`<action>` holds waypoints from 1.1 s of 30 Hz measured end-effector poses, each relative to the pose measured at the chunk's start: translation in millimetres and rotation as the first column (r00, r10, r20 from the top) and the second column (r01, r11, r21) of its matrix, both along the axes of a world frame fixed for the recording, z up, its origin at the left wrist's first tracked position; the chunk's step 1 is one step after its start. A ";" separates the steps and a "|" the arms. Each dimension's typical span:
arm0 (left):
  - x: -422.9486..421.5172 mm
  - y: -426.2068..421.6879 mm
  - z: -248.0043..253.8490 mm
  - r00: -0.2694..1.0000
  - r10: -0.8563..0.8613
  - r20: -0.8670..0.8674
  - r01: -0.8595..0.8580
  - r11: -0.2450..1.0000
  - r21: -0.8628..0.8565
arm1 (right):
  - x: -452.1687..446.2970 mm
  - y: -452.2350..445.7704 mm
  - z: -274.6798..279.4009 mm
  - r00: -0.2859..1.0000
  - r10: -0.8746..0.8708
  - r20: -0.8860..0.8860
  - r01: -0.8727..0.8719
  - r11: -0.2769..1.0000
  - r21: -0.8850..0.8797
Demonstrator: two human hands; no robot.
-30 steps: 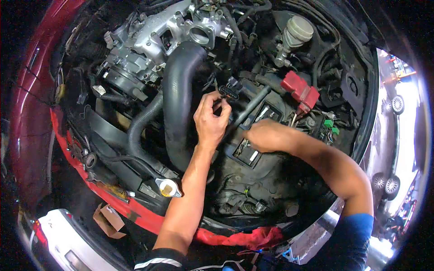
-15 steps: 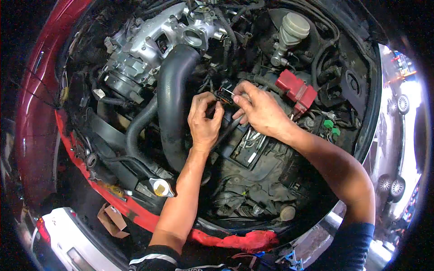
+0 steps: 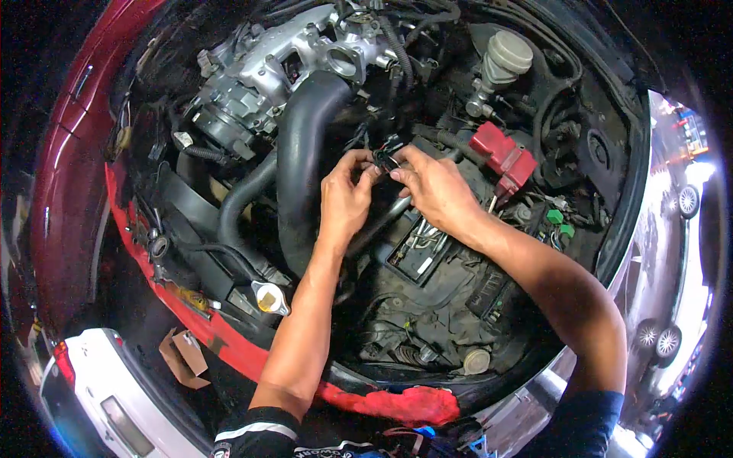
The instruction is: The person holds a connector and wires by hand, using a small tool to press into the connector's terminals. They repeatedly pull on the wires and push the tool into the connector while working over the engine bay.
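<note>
While the left hand (image 3: 346, 197) pinches the small black plastic connector (image 3: 386, 156) at eight o'clock, seemingly steadying it, the right hand (image 3: 441, 191) closes at four o'clock, contents unclear.

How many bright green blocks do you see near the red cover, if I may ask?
2: the upper green block is below and right of the red cover; the lower green block is just beside it. More may be hidden.
</note>
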State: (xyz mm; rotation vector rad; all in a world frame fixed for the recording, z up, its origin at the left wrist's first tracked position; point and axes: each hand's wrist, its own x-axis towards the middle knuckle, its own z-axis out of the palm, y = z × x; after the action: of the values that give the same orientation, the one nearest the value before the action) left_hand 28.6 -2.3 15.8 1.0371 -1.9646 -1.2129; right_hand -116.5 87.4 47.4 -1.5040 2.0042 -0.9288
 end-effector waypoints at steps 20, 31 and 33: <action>11.3 -18.0 -52.1 0.818 -0.114 -0.563 0.457 0.723 0.518 | -3.8 3.3 5.0 0.964 0.145 -0.222 -0.161 0.985 -0.056; 3.3 -4.9 -37.8 0.686 0.001 -0.727 0.572 0.617 0.540 | -8.1 2.9 10.7 0.952 0.181 -0.247 -0.191 0.982 -0.014; 3.8 -4.6 -36.9 0.687 0.015 -0.726 0.570 0.609 0.552 | -7.6 2.8 10.7 0.950 0.180 -0.255 -0.188 0.982 -0.007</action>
State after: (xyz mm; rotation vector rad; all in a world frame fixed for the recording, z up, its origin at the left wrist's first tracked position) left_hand 32.3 -6.9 -21.1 0.4191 -1.0231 -2.3362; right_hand -124.1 90.2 58.1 -1.8723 1.9827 -0.7245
